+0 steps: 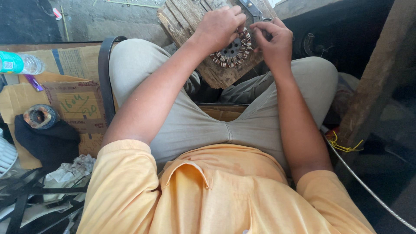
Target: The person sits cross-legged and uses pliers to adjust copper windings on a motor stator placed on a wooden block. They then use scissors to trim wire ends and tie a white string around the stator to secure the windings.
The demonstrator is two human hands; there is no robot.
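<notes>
A round wound coil ring (232, 52) with red, white and dark bands around a dark metal core lies on a worn wooden block (216, 73) between my knees. My left hand (219, 27) rests over the ring's upper left side, fingers curled down onto it. My right hand (273, 41) is at the ring's right edge, fingers pinched together near the windings. What the fingertips pinch is too small to tell. Metal scissors (255, 11) lie on the block just beyond my hands.
Flattened cardboard (73, 104) covers the ground at left, with a plastic bottle (19, 63), a small wound spool (40, 116) on dark cloth, and black metal strips (26, 199). A wooden beam (372, 82) and a grey cable (368, 188) stand at right.
</notes>
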